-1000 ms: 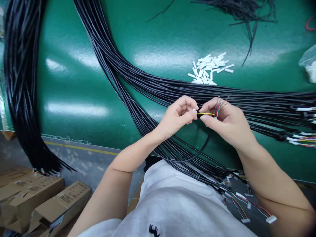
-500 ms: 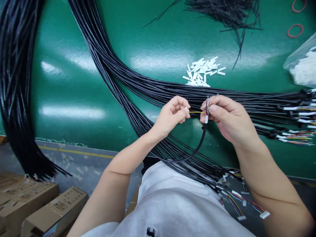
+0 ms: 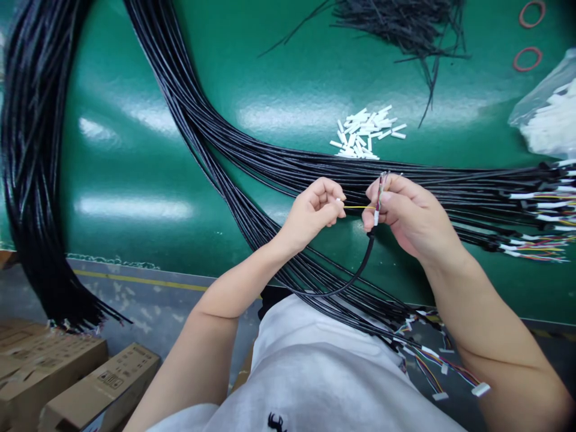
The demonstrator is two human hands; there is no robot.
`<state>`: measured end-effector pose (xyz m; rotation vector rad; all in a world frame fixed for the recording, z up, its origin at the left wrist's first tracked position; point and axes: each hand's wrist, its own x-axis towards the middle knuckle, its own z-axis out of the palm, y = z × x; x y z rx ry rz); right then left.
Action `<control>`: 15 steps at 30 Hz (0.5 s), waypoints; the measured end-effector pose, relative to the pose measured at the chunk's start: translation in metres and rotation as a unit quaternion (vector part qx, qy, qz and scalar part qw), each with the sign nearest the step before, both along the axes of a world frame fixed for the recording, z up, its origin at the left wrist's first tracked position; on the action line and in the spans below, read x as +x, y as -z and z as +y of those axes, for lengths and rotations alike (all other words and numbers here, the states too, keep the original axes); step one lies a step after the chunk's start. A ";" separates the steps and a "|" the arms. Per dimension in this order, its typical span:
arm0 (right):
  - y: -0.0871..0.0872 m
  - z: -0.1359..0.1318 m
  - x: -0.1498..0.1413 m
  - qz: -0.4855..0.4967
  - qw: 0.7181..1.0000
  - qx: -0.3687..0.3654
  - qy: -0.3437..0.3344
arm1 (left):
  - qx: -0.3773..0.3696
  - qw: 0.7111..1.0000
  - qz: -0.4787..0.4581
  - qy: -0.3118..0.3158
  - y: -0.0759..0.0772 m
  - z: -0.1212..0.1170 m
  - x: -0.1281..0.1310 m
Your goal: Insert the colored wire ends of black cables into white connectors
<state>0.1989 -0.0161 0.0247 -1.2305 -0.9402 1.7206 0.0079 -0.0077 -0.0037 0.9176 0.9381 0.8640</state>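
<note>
My left hand (image 3: 310,215) is closed in a pinch on a small white piece (image 3: 339,200), probably a connector, mostly hidden by the fingertips. A thin yellow wire (image 3: 357,207) runs straight from it to the stripped end of a black cable (image 3: 369,246). That end, with a white sleeve (image 3: 376,218) and several coloured wires (image 3: 380,191) pointing up, is gripped between the thumb and fingers of my right hand (image 3: 407,213). From there the cable curves down and left into the nearer bundle of black cables (image 3: 288,273).
Behind my hands lies another black cable bundle (image 3: 270,153), with white tubes (image 3: 364,129) beyond it. Black strips (image 3: 400,24), red rings (image 3: 527,59) and a plastic bag (image 3: 549,114) are farther back. Finished-looking white connectors (image 3: 480,389) hang at the front edge; cartons (image 3: 101,384) stand on the floor.
My right fingers have shifted slightly on the cable end, and its loose wires lean a little more to the right. My left hand keeps its pinch almost unmoved. The view has shifted slightly.
</note>
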 end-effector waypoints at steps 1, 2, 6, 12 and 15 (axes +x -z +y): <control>0.000 0.000 0.001 0.001 1.000 -0.004 -0.009 | 0.001 1.000 0.000 -0.002 0.000 0.000 0.000; 0.000 0.000 0.002 0.003 1.000 -0.008 -0.018 | 0.002 1.000 0.000 -0.004 0.001 0.000 0.000; 0.002 0.001 0.005 0.000 1.000 -0.001 -0.025 | 0.011 1.000 0.012 -0.005 0.000 0.001 -0.002; 0.005 -0.001 0.003 -0.060 0.997 0.027 -0.029 | 0.069 0.994 0.057 -0.056 -0.004 0.004 -0.010; 0.008 -0.004 0.001 -0.068 0.996 0.031 -0.046 | 0.096 0.992 0.059 -0.052 -0.007 0.004 -0.011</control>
